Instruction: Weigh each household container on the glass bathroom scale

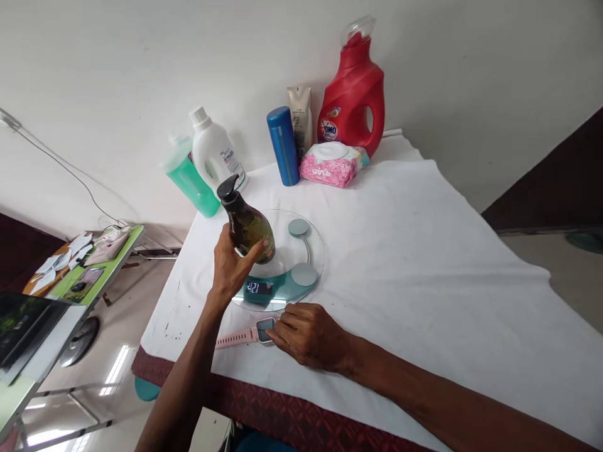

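My left hand point(232, 262) is wrapped round a dark pump bottle point(249, 229) with a black pump head. The bottle tilts slightly over the round glass scale point(304, 276); whether its base rests on the glass I cannot tell. Lit digits show on the scale's display point(258, 288). In front of the scale lies a smartwatch point(266, 329) with a pink strap. My right hand point(308, 336) rests beside it, fingers curled in, one fingertip at the watch screen. That hand hides the other end of the strap.
Along the wall stand a green bottle point(193, 182), a white bottle point(217, 154), a blue flask point(283, 147), a beige tube point(300, 116) and a red detergent jug point(351, 94). A pink wipes pack point(332, 166) lies before the jug. A green table point(110, 260) is at left.
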`<state>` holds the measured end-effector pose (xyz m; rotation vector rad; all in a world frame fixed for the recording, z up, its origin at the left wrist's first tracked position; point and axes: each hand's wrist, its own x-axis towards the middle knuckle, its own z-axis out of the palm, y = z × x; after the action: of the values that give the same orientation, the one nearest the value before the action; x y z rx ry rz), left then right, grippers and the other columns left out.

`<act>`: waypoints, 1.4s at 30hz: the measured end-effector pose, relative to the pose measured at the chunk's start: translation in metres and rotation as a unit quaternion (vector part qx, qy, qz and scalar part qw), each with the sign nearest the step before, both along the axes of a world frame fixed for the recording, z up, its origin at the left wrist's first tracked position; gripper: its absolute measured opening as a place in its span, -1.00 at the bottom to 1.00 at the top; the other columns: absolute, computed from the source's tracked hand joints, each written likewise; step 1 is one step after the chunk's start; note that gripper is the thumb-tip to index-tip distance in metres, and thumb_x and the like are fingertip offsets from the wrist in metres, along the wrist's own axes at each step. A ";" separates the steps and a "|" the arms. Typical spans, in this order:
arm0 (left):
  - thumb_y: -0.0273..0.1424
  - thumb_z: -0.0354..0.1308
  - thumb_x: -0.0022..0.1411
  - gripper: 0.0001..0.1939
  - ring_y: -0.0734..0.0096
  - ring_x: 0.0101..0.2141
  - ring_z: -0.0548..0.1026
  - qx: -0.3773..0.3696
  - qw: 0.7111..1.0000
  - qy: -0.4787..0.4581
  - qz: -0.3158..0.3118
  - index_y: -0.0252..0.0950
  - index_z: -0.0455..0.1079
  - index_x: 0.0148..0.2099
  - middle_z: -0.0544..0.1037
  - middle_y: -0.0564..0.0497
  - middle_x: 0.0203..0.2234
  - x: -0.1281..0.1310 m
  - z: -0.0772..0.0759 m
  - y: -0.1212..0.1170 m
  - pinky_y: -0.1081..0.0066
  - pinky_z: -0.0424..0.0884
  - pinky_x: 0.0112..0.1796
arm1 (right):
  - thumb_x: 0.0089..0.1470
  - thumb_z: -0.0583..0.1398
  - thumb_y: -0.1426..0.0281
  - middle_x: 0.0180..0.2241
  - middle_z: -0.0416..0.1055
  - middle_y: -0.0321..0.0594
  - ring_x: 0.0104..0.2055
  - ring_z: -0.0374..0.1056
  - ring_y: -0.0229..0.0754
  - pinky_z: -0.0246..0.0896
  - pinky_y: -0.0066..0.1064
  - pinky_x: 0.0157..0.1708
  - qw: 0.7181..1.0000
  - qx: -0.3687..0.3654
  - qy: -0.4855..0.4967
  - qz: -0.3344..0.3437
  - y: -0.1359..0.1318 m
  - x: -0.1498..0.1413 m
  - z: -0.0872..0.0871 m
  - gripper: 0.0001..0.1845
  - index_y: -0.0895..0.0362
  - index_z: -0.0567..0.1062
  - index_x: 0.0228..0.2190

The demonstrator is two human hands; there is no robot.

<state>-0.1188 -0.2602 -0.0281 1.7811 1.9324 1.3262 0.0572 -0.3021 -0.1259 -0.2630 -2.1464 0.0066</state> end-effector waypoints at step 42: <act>-0.14 0.49 0.03 0.04 -0.15 0.35 0.14 0.213 0.947 0.115 0.212 -0.32 0.02 0.39 0.15 -0.41 0.31 -0.059 0.014 0.147 -0.04 0.08 0.34 | 0.10 0.27 0.48 -0.65 0.23 -0.38 -0.60 0.06 -0.28 -0.26 -0.30 -0.56 0.999 -0.004 -0.012 -0.031 -0.002 -0.006 -0.014 -0.64 0.08 0.25 -0.60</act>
<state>-0.1776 -0.1134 -0.0139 1.8309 2.4042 1.8711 0.0509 -0.3045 -0.1396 -0.3361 -2.1619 -0.0236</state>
